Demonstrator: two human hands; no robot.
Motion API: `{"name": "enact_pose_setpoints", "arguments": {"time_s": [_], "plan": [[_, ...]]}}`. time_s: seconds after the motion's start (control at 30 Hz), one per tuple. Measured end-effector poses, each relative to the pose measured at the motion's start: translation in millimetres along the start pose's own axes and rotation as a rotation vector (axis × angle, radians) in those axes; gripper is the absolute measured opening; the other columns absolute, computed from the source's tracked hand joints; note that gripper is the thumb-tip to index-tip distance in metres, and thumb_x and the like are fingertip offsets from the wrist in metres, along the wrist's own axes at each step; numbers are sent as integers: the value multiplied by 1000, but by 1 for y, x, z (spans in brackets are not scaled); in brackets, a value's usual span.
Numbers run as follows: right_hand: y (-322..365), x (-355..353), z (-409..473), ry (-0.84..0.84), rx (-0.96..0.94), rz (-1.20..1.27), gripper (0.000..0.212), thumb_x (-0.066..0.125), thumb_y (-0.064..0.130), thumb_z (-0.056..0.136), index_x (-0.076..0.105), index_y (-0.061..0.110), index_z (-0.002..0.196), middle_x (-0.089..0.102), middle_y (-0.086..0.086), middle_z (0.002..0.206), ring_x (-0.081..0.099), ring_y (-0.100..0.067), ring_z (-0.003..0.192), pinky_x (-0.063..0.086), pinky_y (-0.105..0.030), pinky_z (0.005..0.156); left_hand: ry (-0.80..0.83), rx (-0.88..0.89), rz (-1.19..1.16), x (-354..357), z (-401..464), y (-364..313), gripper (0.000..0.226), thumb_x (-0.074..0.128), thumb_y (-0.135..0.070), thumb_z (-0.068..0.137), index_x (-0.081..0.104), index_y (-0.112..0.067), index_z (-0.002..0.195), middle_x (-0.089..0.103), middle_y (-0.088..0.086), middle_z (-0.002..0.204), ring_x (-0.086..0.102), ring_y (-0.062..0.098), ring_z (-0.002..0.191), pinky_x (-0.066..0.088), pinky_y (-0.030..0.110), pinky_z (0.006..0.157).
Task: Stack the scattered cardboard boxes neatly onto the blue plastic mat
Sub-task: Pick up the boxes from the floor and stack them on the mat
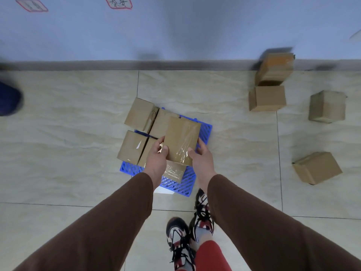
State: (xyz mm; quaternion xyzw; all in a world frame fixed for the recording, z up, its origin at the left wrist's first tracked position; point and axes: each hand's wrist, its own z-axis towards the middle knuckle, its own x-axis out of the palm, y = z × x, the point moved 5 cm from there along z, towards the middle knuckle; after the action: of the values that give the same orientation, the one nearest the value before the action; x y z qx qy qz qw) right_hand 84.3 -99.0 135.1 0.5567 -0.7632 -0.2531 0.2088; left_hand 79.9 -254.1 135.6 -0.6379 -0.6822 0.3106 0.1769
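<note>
both my left hand (157,153) and right hand (202,156) grip the taped cardboard box (180,139) by opposite sides over the blue mat (206,129); it seems light, stiff, tape slick.

mat (205,130): mostly covered by boxes; only its right edge and near corners show
held box (180,139): near corners hidden under both thumbs
wall signs (118,2): cut by the top edge, writing blurred
dark blue object (8,98): cut off at left, blurred, unidentifiable
</note>
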Motion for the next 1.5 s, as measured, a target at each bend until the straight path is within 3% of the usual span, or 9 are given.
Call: {"name": "enact_pose_setpoints", "arguments": {"time_s": [0.1, 0.23, 0.33, 0.5, 0.67, 0.83, 1.1, 1.27, 1.5], "plan": [[-1, 20, 17, 5, 29, 31, 58, 59, 4, 96, 46, 25, 149, 68, -2, 127, 68, -19, 113, 51, -44, 104, 6, -22, -55, -10, 24, 0, 36, 47, -19, 105, 55, -43, 131, 66, -3, 126, 69, 4, 99, 52, 10, 73], [-5, 40, 41, -21, 26, 7, 53, 56, 7, 99, 46, 28, 147, 69, 2, 125, 67, -18, 113, 49, -45, 106, -29, -43, -145, -17, 57, 7, 47, 61, -28, 99, 47, -26, 144, 56, 4, 142, 58, 23, 127, 41, 35, 112], [-12, 55, 63, -38, 21, -14, 56, 54, 7, 100, 40, 23, 152, 65, 0, 133, 65, -17, 118, 47, -44, 108, -88, -99, -213, -21, 78, 18, 44, 71, -37, 90, 51, -31, 129, 55, 1, 140, 54, 16, 125, 40, 29, 95], [-26, 78, 96, -75, -4, -89, 58, 54, 10, 101, 37, 28, 153, 58, 3, 139, 62, 2, 108, 48, -22, 94, -56, -131, -383, -21, 113, 34, 49, 72, -32, 90, 46, -44, 130, 56, 2, 137, 61, 15, 120, 46, 34, 103], [-35, 95, 116, -100, -44, -171, 60, 56, 12, 101, 36, 33, 153, 49, 4, 151, 51, -10, 130, 42, -39, 113, -15, -190, -525, -23, 137, 47, 56, 66, -18, 96, 40, -26, 146, 62, 9, 134, 69, 15, 108, 46, 40, 111], [-36, 107, 129, -136, -47, -202, 60, 55, 11, 101, 35, 33, 154, 47, 2, 153, 46, -16, 138, 40, -43, 115, -15, -229, -512, -27, 154, 50, 46, 64, -13, 97, 41, -17, 137, 64, 8, 129, 66, 15, 112, 48, 36, 108], [-40, 117, 138, -151, -19, -198, 60, 53, 11, 101, 35, 33, 154, 51, 0, 150, 50, -16, 135, 43, -45, 112, -14, -276, -438, -31, 170, 53, 90, 66, -23, 97, 2, -21, 160, 43, 5, 153, 59, 5, 97, 34, 42, 118], [-44, 118, 143, -156, -11, -202, 60, 52, 12, 102, 34, 34, 154, 50, 1, 151, 49, -17, 137, 42, -45, 113, -31, -267, -410, -32, 176, 52, 90, 66, -20, 97, 3, -17, 160, 42, 7, 155, 53, 16, 127, 36, 35, 118], [-47, 116, 146, -140, 12, -187, 61, 50, 13, 103, 31, 35, 156, 44, 3, 156, 43, -17, 142, 38, -45, 116, -22, -287, -350, -32, 176, 54, 89, 66, -26, 96, 5, -19, 160, 39, 4, 157, 51, 16, 131, 35, 30, 111]]}}
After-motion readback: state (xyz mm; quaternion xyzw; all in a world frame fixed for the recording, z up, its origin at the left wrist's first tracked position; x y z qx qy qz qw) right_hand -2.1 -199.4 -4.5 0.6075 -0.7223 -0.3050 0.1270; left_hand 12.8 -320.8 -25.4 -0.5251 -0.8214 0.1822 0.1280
